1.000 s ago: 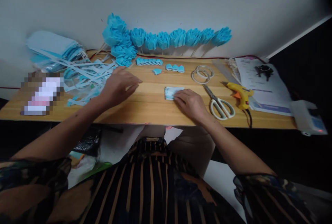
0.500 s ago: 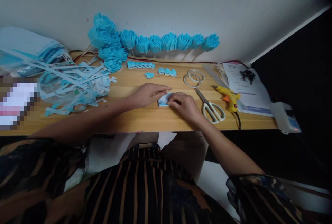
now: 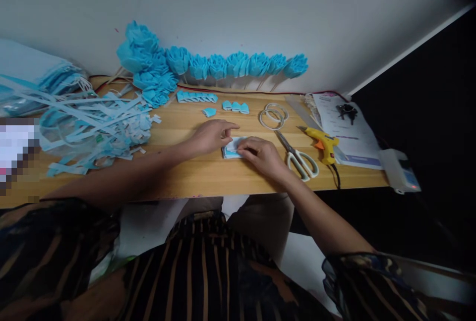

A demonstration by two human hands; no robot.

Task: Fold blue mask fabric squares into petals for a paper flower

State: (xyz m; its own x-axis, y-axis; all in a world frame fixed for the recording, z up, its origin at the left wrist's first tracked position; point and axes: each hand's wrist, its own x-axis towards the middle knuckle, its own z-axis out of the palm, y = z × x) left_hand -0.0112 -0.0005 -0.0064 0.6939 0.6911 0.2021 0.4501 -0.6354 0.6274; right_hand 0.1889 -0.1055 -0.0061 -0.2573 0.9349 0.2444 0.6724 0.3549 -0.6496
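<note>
A small stack of pale blue-and-white cloth pieces (image 3: 229,153) lies on the table between my hands. My right hand (image 3: 264,155) is at its right side, with thumb and fingers pinched on the top cloth piece; the fingertips partly cover it. My left hand (image 3: 211,137) hovers at the stack's upper left, fingers stretched out and the thumb apart from them, with nothing visible in it. Beyond the hands lie a folded blue petal (image 3: 209,112), a short row of petals (image 3: 235,107) and a longer row (image 3: 197,97).
Scissors (image 3: 299,159), a yellow glue gun (image 3: 326,146) and two tape rings (image 3: 273,117) lie right. Blue cloth flowers (image 3: 238,65) on sticks lean along the wall. Cut strips (image 3: 100,123) heap at left, beside packed masks (image 3: 40,71). Keys (image 3: 347,113) rest on papers (image 3: 357,137).
The camera view has shifted slightly. My left thumb has drawn back from the stack, and more of the stack shows between my hands. My right hand stays pinched at its right side.
</note>
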